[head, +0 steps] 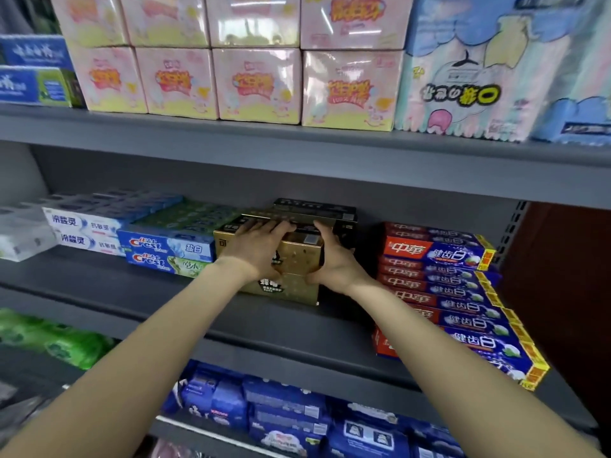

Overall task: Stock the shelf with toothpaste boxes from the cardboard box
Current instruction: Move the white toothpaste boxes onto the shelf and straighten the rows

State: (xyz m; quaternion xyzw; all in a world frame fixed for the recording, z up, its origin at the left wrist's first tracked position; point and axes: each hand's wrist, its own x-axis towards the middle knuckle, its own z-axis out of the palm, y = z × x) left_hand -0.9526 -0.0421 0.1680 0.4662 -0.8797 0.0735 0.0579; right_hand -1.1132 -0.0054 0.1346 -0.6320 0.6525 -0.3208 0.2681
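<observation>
Two bare forearms reach up to the frame's centre. The left hand (pixel 256 247) lies flat, fingers straight, on the gold toothpaste boxes (pixel 299 256); the right hand (pixel 334 259) grips their right end. Their long axis runs left-right on the grey shelf (pixel 132 285). Left of them, blue boxes (pixel 165 247) read "Crest".

Grey metal shelving (pixel 297 150), grey back panel (pixel 231 180), dark red-brown wall (pixel 562 276) right; light strips reflected overhead.

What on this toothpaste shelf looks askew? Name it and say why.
The red and blue toothpaste boxes on the right: the stack fans forward, its lowest boxes jutting past the shelf edge. The gold boxes under both hands sit roughly square.
</observation>
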